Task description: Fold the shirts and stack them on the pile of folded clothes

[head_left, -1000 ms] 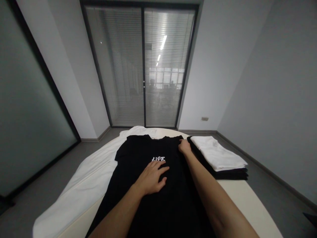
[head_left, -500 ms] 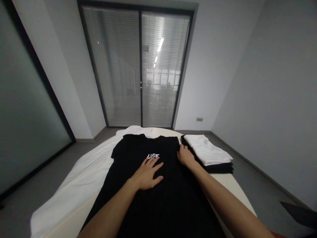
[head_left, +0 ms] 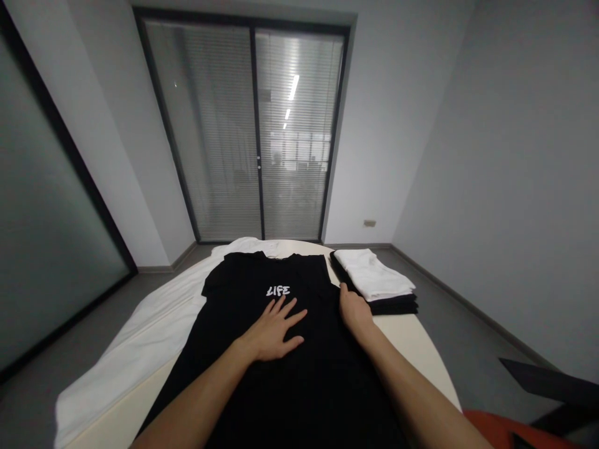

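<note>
A black T-shirt point(head_left: 262, 386) with white lettering point(head_left: 277, 290) on its chest lies spread over the table, collar at the far end. My left hand point(head_left: 272, 330) rests flat on its front just below the lettering, fingers spread. At the shirt's right edge, below the sleeve, my right hand point(head_left: 355, 312) has its fingers curled around the fabric; the fingertips are partly hidden. Beside that hand sits a stack of folded clothes, with a white folded garment point(head_left: 372, 274) over black folded garments point(head_left: 393, 305).
White cloth point(head_left: 126, 337) covers the left side of the pale round-edged table point(head_left: 433, 362). At the lower right are an orange-red surface point(head_left: 491, 427) and a dark flat object point(head_left: 552, 380). A glass door with blinds point(head_left: 243, 137) stands beyond the table.
My right hand has come down from the sleeve along the shirt's right edge. My left hand stays flat, now slightly below the lettering, which shows more fully. The view has turned a little right.
</note>
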### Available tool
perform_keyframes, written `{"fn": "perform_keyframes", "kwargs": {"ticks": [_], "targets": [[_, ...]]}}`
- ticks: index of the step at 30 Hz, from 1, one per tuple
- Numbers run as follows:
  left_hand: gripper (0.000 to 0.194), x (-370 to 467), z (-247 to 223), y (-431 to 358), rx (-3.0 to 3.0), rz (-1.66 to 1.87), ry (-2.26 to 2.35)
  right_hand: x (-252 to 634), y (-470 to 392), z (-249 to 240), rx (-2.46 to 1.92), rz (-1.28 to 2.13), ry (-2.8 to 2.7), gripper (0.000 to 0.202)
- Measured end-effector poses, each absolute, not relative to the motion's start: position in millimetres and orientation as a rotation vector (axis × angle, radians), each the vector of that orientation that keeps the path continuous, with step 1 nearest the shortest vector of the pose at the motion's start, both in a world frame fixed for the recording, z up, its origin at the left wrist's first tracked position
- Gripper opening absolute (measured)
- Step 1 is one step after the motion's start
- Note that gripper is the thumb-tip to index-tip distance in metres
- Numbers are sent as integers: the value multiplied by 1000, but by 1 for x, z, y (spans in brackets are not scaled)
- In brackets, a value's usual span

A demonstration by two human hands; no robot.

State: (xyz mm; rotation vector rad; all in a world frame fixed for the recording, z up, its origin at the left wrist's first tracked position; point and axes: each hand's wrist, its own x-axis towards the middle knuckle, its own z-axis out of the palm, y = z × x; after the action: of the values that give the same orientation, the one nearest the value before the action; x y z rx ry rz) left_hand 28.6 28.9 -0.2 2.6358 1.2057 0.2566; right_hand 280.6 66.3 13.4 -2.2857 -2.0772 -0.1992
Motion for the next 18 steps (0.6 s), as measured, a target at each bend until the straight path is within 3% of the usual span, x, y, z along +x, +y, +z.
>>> {"fn": "perform_keyframes", "kwargs": {"ticks": [10,18], "targets": [[57,31,5,27,2662,268,1067,284,70,17,-2054,-472,-2250,31],[67,31,3,28,2666,258,1060,280,71,6,-2164,-539,-2115,34]]}}
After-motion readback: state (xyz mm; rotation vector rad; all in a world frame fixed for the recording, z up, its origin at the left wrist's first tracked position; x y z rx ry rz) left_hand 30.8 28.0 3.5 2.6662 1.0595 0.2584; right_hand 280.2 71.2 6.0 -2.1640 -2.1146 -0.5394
